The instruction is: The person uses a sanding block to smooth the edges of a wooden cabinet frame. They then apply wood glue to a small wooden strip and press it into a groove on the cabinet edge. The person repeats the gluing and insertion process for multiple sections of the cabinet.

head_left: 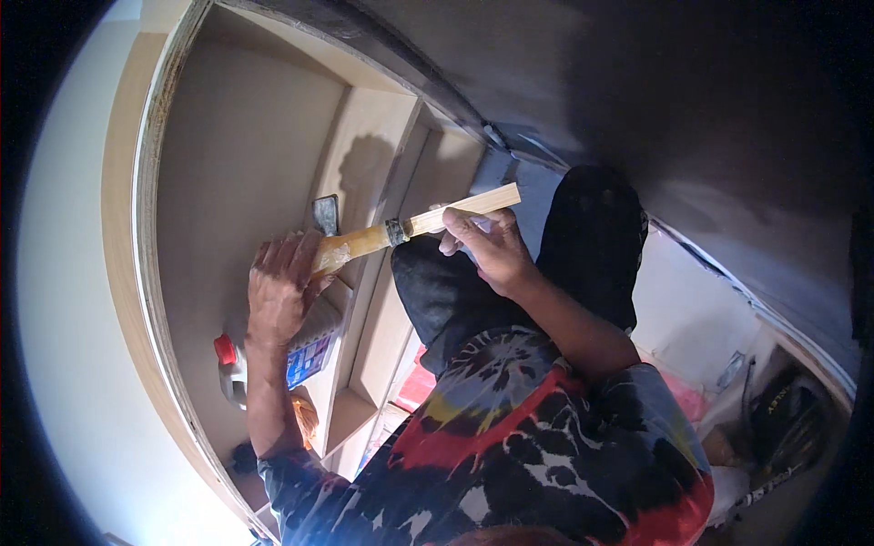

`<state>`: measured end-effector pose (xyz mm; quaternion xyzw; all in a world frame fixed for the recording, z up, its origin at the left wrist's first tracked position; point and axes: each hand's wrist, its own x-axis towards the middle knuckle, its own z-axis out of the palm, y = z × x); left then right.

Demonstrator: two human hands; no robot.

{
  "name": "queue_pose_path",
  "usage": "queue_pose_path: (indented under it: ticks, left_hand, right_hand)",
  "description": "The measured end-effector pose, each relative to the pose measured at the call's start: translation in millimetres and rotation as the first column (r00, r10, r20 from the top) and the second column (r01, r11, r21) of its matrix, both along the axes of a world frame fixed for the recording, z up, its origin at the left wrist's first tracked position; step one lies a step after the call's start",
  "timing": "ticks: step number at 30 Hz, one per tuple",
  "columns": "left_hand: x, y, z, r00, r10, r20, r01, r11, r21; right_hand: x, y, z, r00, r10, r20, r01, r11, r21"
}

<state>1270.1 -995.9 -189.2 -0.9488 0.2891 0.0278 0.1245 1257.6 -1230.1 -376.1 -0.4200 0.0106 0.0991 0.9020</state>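
Observation:
My right hand (489, 247) grips a flat paintbrush (428, 221) by its pale wooden handle; the yellowish bristles point left onto the front edge of a wooden cabinet divider (364, 273). My left hand (280, 284) rests with fingers spread on that same plywood edge, just beside the bristles. Under the left hand lies a white plastic bottle (273, 350) with a red cap and a blue label, on its side inside the cabinet. A small dark flat object (326, 214) stands just above the brush tip.
The open plywood cabinet (228, 164) with several compartments fills the left side. A dark floor (637, 82) lies at the upper right. A bag with tools and cords (783, 409) sits at the lower right, beside pink and white cloth (683, 391).

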Motion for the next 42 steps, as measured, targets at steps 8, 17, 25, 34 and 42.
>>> queue_pose_path:
  ticks: [8, 17, 25, 34, 42]
  left_hand:
    - [-2.3, -2.3, -2.9, 0.994, 0.09, -0.062, -0.093, 0.994, -0.06]
    - [-3.2, -3.8, -5.0, 0.997, 0.068, -0.032, -0.071, 0.991, -0.114]
    - [-0.8, -2.1, -4.8, 0.995, 0.089, -0.035, -0.093, 0.987, -0.133]
    - [1.8, -2.5, -14.6, 0.998, 0.049, -0.025, -0.054, 0.973, -0.223]
    - [-4.7, 6.7, -26.8, 0.995, 0.089, -0.054, -0.1, 0.956, -0.274]
  right_hand:
    - [-1.1, -5.1, 4.6, 0.999, -0.013, 0.047, 0.015, 0.998, -0.059]
    - [-1.0, -3.7, 2.0, 0.993, -0.031, 0.117, 0.041, 0.995, -0.087]
    - [1.4, -6.5, 5.2, 0.99, -0.084, 0.114, 0.085, 0.996, -0.005]
    - [1.3, -5.5, 0.7, 0.992, -0.055, 0.111, 0.058, 0.998, -0.025]
    - [3.2, -6.6, 2.7, 0.992, -0.064, 0.112, 0.07, 0.997, -0.043]
